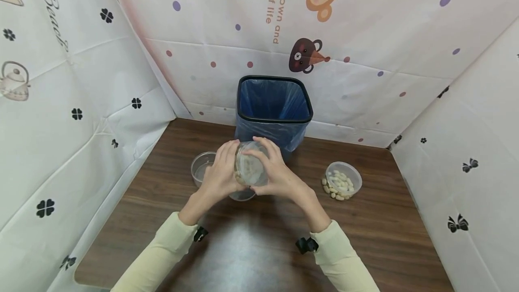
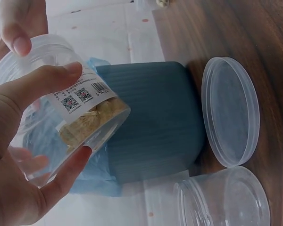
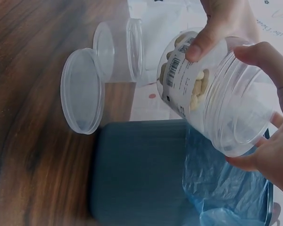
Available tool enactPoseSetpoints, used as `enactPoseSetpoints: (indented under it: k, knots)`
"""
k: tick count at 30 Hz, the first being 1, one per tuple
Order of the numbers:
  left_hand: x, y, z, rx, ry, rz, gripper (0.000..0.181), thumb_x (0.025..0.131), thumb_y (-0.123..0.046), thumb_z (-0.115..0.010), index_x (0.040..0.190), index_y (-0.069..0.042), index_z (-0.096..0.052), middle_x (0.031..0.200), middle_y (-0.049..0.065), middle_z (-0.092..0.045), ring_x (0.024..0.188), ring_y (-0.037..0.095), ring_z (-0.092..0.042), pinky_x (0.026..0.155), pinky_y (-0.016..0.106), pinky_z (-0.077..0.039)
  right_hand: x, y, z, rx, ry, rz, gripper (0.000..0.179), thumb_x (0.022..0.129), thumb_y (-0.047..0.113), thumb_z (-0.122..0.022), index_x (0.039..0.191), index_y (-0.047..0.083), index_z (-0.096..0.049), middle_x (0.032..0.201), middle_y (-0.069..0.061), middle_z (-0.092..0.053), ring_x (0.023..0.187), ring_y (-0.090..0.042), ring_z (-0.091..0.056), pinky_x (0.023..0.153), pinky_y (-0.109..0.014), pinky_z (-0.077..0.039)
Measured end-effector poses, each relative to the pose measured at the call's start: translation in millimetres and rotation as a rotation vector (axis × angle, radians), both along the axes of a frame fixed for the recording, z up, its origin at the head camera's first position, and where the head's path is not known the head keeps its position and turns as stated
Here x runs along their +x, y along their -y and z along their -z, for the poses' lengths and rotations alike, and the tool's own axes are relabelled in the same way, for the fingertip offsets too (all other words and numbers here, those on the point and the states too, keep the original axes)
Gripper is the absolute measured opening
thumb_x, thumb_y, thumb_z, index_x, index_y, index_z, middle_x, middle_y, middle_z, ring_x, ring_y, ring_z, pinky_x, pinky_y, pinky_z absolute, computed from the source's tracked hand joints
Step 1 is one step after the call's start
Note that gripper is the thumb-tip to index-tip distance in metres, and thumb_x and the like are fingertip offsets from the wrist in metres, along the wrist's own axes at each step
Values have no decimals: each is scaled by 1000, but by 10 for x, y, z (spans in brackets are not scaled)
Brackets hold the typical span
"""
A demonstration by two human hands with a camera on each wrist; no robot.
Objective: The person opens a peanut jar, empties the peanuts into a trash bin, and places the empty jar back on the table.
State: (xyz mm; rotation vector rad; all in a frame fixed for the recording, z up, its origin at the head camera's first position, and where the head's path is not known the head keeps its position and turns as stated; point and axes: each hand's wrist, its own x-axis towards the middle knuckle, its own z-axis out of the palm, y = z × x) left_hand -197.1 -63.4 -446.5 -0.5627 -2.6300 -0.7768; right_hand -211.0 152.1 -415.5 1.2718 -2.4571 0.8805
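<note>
Both hands grip one clear plastic jar point(image 1: 252, 168) in front of the bin, tilted on its side. My left hand point(image 1: 220, 170) curls round the labelled body, its thumb on the label in the left wrist view. Round the wide threaded mouth end wrap the fingers and thumb of my right hand point(image 1: 279, 175). Pale tan, peanut-like pieces point(image 3: 198, 89) lie inside the jar. Whether a lid covers the mouth, I cannot tell. Below the hands, a clear round lid point(image 2: 231, 113) lies on the table, beside a clear jar point(image 3: 118, 52) with no contents visible.
A dark blue bin point(image 3: 137, 169) lined with a blue bag point(image 3: 221, 165) stands behind the hands by the printed cloth wall point(image 1: 357, 93). To the right, another clear container point(image 1: 357, 177) holds pale nut-like pieces on the brown wooden table point(image 1: 385, 220).
</note>
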Motion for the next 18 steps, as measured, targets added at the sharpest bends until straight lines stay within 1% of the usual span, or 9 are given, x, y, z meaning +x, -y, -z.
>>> enactPoseSetpoints:
  k: [5,8,13,18]
  knots:
    - [5,19,17,3,4,-10,127,50,-37,-100,154,-9,-33,157,9,-35,145,28,-32,62,60,-57,7,-103,56,-37,45,32,97,67,25,-92,148,21,-39,162,-19,-19,148,-44,-16,109,-68,-33]
    - [15,38,25,7,7,-18,127,50,-38,-99,154,-9,-33,157,8,-35,144,27,-32,63,59,-57,5,-191,112,-50,77,54,98,69,25,-92,149,20,-36,162,-20,-17,149,-41,-15,110,-68,-32]
    - [29,71,29,23,25,-44,128,48,-35,-100,154,-10,-34,157,6,-36,145,25,-32,65,61,-56,-5,-359,259,-68,154,106,100,71,25,-93,151,19,-32,163,-19,-15,150,-38,-15,112,-65,-31]
    - [20,105,32,27,25,-55,130,47,-33,-101,155,-12,-32,157,7,-36,145,25,-31,67,62,-56,-18,-509,444,-99,249,177,100,72,23,-92,152,19,-31,163,-18,-14,150,-40,-16,111,-65,-32]
